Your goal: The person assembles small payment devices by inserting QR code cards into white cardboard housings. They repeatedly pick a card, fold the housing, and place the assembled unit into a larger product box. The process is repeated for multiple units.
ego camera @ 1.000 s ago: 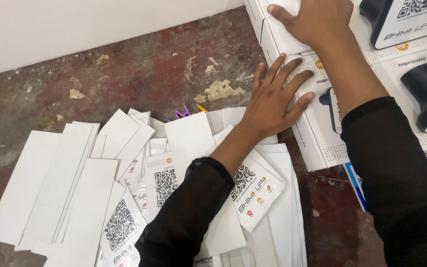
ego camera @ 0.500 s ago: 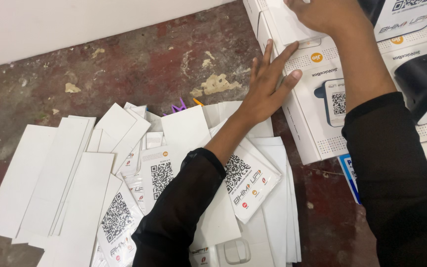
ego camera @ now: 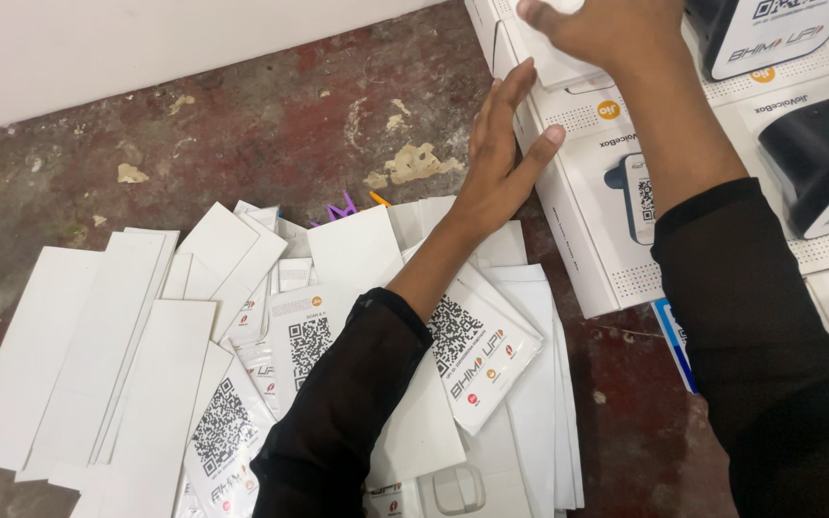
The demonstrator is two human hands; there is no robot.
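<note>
The stiff, light white box (ego camera: 578,206) is steadied at its edge by the flat, open left hand (ego camera: 501,158), while the right hand (ego camera: 602,29) is pressed spread on top.

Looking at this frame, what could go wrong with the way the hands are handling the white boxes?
1. The left hand presses flat against the side of the white box rather than gripping it, so the box may slide or tip instead of lifting.
2. The left forearm crosses low over the loose pile of white cards; pulling back could scatter them.
3. The right hand sits at the frame's top edge, so its hold on the upper box cannot be checked.
</note>
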